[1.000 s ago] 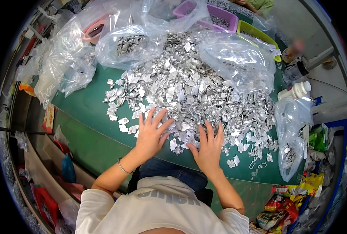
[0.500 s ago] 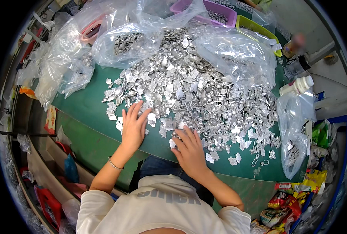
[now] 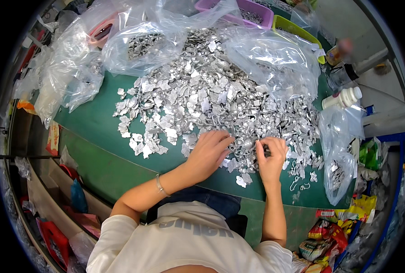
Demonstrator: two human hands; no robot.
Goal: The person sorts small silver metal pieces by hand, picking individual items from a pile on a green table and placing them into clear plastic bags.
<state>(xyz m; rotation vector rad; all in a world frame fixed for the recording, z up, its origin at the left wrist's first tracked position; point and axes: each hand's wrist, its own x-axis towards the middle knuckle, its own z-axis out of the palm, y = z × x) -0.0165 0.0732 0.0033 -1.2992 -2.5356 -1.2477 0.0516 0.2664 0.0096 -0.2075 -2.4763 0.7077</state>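
A big heap of small flat silver metal pieces (image 3: 211, 95) covers the green table (image 3: 93, 123). My left hand (image 3: 209, 152), with a thin bracelet on its wrist, lies palm down on the near edge of the heap, fingers loosely apart. Just to its right, my right hand (image 3: 271, 157) sits at the heap's front edge. Its fingers are curled in and pinch a small metal piece (image 3: 265, 153). A few loose pieces (image 3: 242, 179) lie between the hands and the table's front edge.
Clear plastic bags (image 3: 139, 45), some holding more metal pieces, ring the heap on the left, back and right (image 3: 339, 164). A purple bin (image 3: 257, 11) and a yellow-green bin (image 3: 298, 29) stand at the back. A white bottle (image 3: 343, 97) lies at the right.
Both hands have shifted right along the heap's near edge. They lay flat with spread fingers before; now the right hand's fingers are curled onto a piece.
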